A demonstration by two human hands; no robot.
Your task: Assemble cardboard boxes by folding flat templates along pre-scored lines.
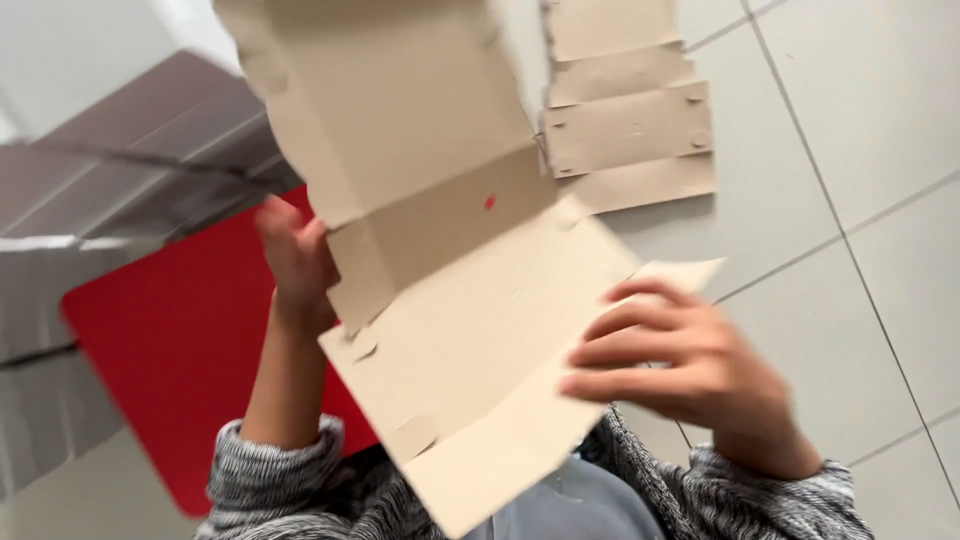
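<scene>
A flat, unfolded tan cardboard box blank (450, 260) fills the centre of the frame, held up close to the camera. The left hand (295, 265) grips its left edge, fingers curled behind. The right hand (680, 365) holds the lower right flap, fingers spread across it. More flat cardboard (630, 120) lies on the tiled floor (850, 250) at upper right.
</scene>
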